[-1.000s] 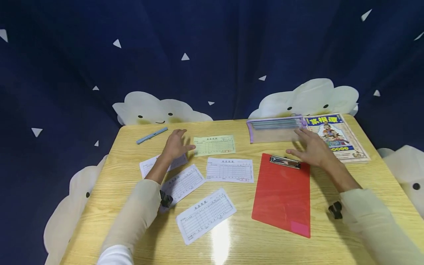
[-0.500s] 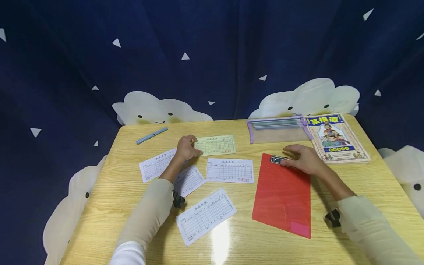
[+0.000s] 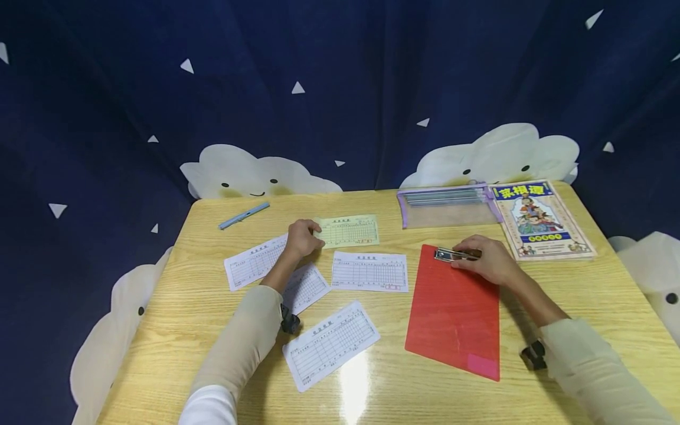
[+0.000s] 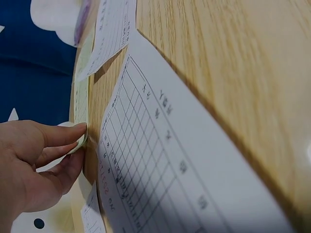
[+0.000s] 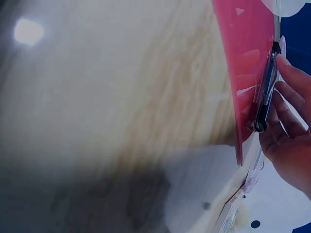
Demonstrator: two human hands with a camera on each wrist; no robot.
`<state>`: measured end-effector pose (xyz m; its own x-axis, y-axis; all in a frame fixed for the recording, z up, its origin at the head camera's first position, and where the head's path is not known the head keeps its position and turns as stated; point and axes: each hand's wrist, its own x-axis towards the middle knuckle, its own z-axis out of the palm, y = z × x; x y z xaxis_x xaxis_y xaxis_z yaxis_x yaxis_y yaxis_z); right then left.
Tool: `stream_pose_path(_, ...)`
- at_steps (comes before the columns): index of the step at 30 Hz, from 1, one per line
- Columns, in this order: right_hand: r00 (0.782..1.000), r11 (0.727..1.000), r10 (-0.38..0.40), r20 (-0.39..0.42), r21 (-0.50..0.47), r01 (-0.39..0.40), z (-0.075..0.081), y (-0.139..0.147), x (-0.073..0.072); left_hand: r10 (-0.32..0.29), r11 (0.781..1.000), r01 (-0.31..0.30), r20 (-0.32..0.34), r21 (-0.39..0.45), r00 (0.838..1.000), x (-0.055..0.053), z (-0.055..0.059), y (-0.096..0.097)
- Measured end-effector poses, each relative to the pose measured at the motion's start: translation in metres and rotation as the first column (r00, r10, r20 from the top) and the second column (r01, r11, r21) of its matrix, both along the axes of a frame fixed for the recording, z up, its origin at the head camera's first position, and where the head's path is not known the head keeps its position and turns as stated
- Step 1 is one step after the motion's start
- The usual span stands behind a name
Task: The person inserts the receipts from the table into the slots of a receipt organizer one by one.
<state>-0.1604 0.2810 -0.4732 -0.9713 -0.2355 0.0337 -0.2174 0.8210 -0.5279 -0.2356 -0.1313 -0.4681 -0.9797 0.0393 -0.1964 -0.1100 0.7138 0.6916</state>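
Observation:
In the head view my left hand (image 3: 304,237) is at the left end of a pale yellow receipt slip (image 3: 350,231). Its thumb and fingers pinch the slip's edge, which bends up slightly in the left wrist view. My right hand (image 3: 486,257) is at the top of a red clipboard (image 3: 454,313) lying flat. Thumb and fingers curl round the right part of its metal clip (image 3: 445,255), as the right wrist view also shows. Whether the clip is pressed down I cannot tell. White printed slips lie about: one (image 3: 370,273) between the hands, another (image 3: 332,345) nearer me.
Two more white slips (image 3: 257,262) lie partly under the left arm. A blue pen (image 3: 244,215) rests at the back left. A clear purple-edged zip pouch (image 3: 446,217) and a comic-covered book (image 3: 547,230) lie at the back right. A dark blue curtain (image 3: 340,88) hangs behind the wooden table (image 3: 175,354).
My left hand has moved right and down onto the yellow slip's end and pinches it. The right hand has come down and left from beside the pouch onto the clipboard's clip.

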Motion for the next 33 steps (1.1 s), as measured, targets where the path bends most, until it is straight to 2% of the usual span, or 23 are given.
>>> stream_pose_path(6, 0.999, 1.0, -0.011, -0.038, -0.01, 0.01, 0.001, -0.002, 0.001, 0.001, 1.0, -0.001, 0.005, 0.009, 1.0, 0.0, 0.0, 0.0)
stream_pose_path(17, 0.999, 1.0, -0.002, -0.04, 0.005, 0.002, 0.002, -0.004, 0.002, 0.023, 1.0, -0.023, 0.003, 0.015, 1.0, 0.0, 0.006, -0.001)
stream_pose_path(23, 0.995, 0.998, 0.051, -0.087, 0.033, -0.048, 0.0, -0.002, 0.003, 0.021, 0.995, -0.019, -0.012, 0.094, 1.0, -0.001, 0.01, -0.003)
stream_pose_path(28, 0.992, 0.997, 0.065, -0.111, 0.051, -0.06, -0.001, 0.001, 0.003, 0.028, 0.984, -0.025, -0.016, 0.175, 0.999, 0.0, 0.018, -0.001)
stream_pose_path(33, 0.991, 0.996, 0.067, -0.112, 0.063, -0.061, 0.0, 0.0, 0.0, 0.051, 0.958, -0.04, -0.031, 0.283, 0.998, 0.003, 0.031, 0.007)
